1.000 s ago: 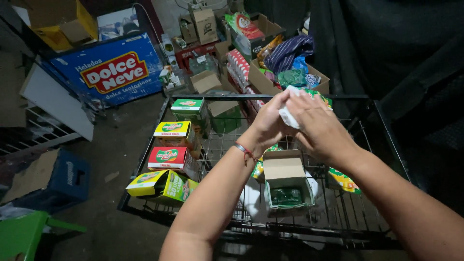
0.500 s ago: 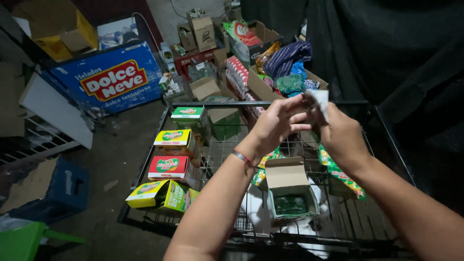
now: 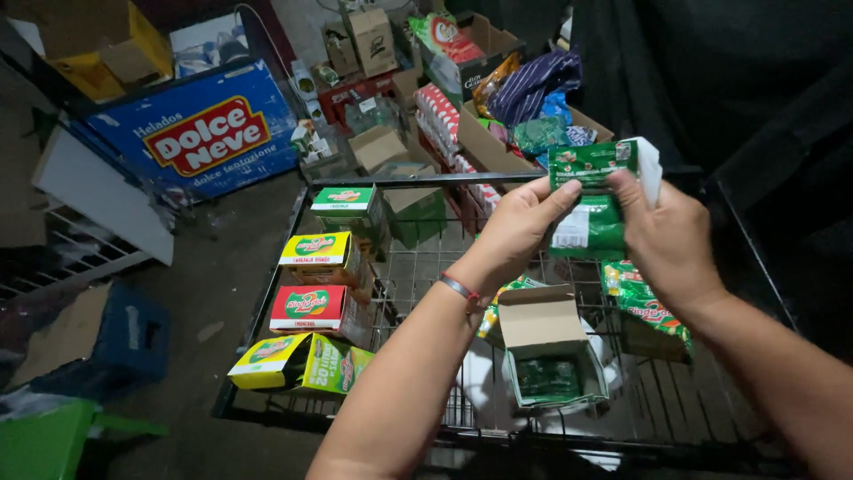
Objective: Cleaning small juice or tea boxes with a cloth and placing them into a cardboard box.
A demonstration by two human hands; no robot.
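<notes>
Both hands, left hand (image 3: 520, 222) and right hand (image 3: 668, 233), pinch a strip of green sachets (image 3: 591, 200) by its top corners above the open cardboard box (image 3: 549, 348); it looks light, limp and likely slippery.

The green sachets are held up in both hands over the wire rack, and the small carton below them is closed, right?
Not quite. The head view shows the small carton open, flap up, with green packets inside. The rest holds: the left hand and right hand hold the green sachets up over the wire rack.
</notes>
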